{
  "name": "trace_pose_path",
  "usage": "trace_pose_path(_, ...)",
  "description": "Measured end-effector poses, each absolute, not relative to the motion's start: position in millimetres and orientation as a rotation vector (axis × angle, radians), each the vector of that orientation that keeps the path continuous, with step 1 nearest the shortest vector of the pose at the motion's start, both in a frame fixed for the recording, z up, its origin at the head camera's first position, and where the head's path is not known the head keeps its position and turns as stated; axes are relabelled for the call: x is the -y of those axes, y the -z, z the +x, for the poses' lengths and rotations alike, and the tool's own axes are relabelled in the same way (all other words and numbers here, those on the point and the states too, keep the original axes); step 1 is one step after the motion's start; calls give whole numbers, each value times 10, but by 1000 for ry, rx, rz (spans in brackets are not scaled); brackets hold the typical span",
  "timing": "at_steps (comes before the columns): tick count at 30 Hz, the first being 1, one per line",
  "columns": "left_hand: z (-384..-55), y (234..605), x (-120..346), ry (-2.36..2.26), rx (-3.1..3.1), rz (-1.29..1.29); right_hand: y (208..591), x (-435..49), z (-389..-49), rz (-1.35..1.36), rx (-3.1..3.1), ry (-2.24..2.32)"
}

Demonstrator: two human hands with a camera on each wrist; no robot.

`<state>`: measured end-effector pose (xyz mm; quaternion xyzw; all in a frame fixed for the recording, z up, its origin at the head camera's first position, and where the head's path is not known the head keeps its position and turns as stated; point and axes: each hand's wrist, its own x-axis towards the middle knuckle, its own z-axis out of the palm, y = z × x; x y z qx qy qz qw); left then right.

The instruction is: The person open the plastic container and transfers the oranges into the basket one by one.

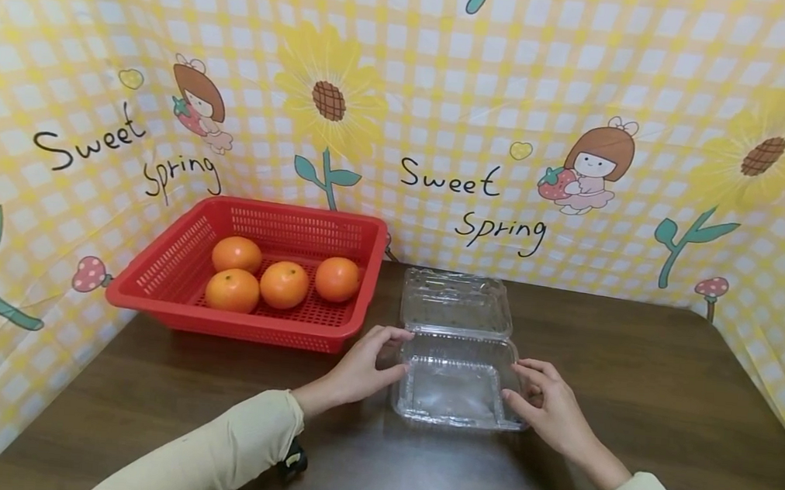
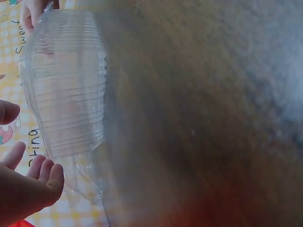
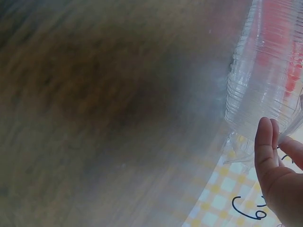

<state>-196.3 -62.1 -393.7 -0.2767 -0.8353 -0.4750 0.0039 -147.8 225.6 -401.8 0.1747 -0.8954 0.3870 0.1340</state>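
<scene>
A clear plastic clamshell box [image 1: 453, 390] lies unfolded on the table, its base near me and its lid [image 1: 456, 305] folded back behind. At the left rim of the base is my left hand [image 1: 361, 367], its thumb and fingers spread apart. The left wrist view shows the fingers of this left hand [image 2: 35, 182] loosely bent beside the box's wall [image 2: 71, 85]. On the other side, my right hand [image 1: 550, 407] pinches the right rim, thumb inside and fingers outside. In the right wrist view the rim runs between thumb and fingers of the right hand [image 3: 279, 175].
A red plastic basket [image 1: 238, 325] stands at the back left with several oranges [image 1: 284, 284] in it. Behind the brown table [image 1: 608, 342] hangs a yellow checked cloth [image 1: 446, 110] with printed flowers. Dark straps with devices sit at both wrists.
</scene>
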Motion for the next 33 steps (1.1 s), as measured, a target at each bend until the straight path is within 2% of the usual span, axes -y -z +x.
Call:
trace_pose_path(27, -2049, 4007, 705, 1685, 2685, -668, 4047, -2222, -1519, 587, 2559, -1150)
trace_pose_path(33, -2022, 4056, 732, 1782, 2681, -540, 4036, -2186, -1531, 585, 2562, -1179)
